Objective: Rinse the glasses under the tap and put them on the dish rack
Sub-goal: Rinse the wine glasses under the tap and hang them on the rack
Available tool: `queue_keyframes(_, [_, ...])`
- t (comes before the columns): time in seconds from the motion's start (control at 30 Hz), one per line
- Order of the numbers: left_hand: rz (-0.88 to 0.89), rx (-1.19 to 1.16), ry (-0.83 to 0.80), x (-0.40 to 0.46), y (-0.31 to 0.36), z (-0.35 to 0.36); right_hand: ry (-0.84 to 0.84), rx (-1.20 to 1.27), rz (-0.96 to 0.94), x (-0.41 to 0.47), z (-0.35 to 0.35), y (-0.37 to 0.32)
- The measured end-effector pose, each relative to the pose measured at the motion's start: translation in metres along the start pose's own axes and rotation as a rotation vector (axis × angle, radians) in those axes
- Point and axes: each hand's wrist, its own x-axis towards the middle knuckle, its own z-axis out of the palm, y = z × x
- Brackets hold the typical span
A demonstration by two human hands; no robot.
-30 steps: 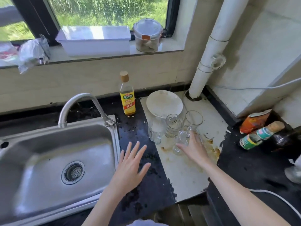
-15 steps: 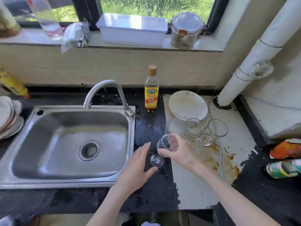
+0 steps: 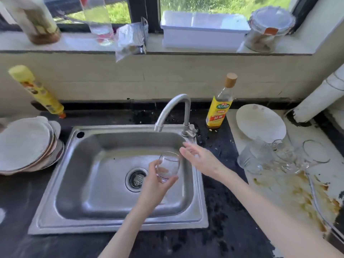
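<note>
My left hand (image 3: 155, 185) grips a clear stemmed glass (image 3: 168, 167) over the steel sink (image 3: 93, 183), a little below the spout of the curved tap (image 3: 173, 110). No water shows at the spout. My right hand (image 3: 201, 159) hovers open just right of the glass, fingers stretched toward the tap's base and handle (image 3: 189, 132). Three more clear glasses (image 3: 279, 155) stand grouped on the white board at the right.
A yellow-labelled oil bottle (image 3: 219, 108) stands right of the tap, with a white plate (image 3: 260, 123) beyond it. Stacked plates (image 3: 28, 146) sit left of the sink near a yellow bottle (image 3: 37, 92). The sill holds jars, bottles and a white box (image 3: 202, 30). A white pipe (image 3: 320, 95) rises at the far right.
The stemmed glass has passed from my right hand to my left and moved from the counter's edge to over the sink. My right hand has let go and reached toward the tap.
</note>
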Motion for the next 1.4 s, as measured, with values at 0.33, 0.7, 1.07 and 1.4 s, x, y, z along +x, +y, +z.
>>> queue_keyframes(0.33, [-0.118,-0.088,-0.117,0.077,-0.054,-0.026,0.471,-0.17,0.152,0.112,0.01,0.055])
queue_keyframes(0.7, [-0.305,-0.477,-0.081,0.089,-0.058,-0.004,0.295,-0.943,0.004,0.103,0.059,0.09])
queue_keyframes(1.07, [-0.281,-0.507,0.088,0.1,-0.054,0.016,0.09,0.351,0.087,0.07,0.11,0.047])
queue_keyframes(1.4, [0.038,0.106,-0.139,0.099,-0.071,0.01,0.116,1.155,0.324,0.1,0.126,0.043])
